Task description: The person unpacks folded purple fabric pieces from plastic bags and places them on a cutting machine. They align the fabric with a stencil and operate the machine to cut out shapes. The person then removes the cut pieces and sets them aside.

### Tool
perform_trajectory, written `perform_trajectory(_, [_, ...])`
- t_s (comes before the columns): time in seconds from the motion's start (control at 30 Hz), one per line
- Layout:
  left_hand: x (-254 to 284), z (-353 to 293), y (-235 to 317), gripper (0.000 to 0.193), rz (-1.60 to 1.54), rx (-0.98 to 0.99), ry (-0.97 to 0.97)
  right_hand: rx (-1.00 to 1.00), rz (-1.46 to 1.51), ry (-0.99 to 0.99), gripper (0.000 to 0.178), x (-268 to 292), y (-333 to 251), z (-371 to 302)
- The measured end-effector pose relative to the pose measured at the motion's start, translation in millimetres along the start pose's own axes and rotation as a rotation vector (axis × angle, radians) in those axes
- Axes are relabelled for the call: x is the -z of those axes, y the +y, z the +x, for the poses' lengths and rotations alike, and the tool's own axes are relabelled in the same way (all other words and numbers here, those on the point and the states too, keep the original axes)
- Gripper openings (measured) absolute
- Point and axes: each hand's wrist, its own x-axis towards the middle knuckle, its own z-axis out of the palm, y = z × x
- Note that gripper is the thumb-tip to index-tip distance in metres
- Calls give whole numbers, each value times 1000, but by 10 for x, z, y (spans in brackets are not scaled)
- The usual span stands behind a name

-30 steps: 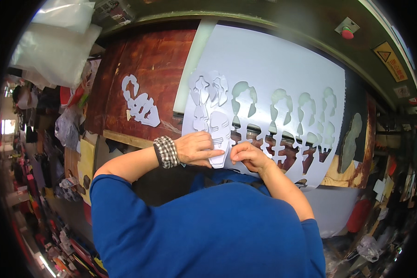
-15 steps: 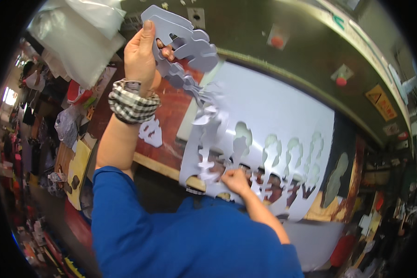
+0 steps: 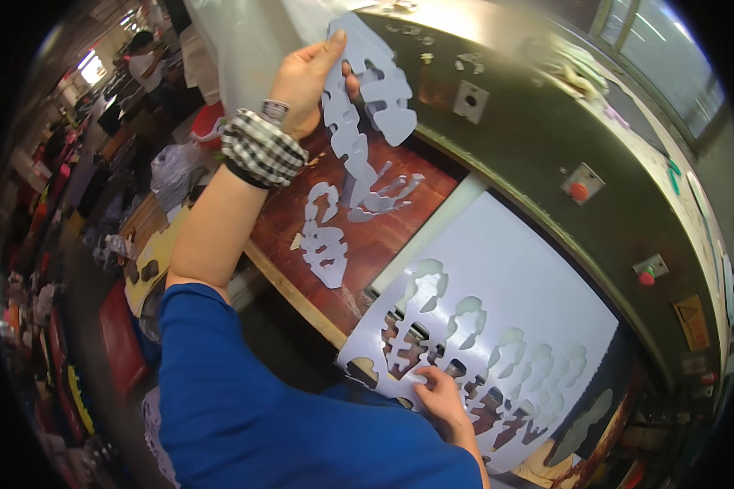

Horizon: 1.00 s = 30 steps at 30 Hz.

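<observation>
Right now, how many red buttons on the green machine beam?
2: the upper red button right of the black-centred plate; the lower red button farther right, nearer the yellow sign. More may be hidden.

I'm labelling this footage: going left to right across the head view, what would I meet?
Crumpled plastic bag, left hand, grey cut-out pieces it grips, right hand, upper red button, lower red button, yellow-orange warning sign.

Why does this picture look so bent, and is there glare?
Head view: fisheye lens bows the green machine beam's long edge and blackens the corners; whitish haze washes over part of its top; the bright window or lamp far left is overexposed; the left hand and its cut pieces stay readable.
</observation>
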Motion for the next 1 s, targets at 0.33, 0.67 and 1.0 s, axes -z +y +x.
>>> perform_trajectory(0.33, [1000, 75, -1011, 29, 884, -458, 181, -156, 424, 241, 26, 821, -176, -513])
perform_trajectory(0.67, [1635, -1728, -2203, 43, 1161, -675, -1100, -178, 470, 185, 26, 932, -37, -408])
perform_trajectory(1.0, [544, -1899, -2018, 43, 1121, -627, -813, -255, -198, 1105, 29, 1608, 1326, -1340])
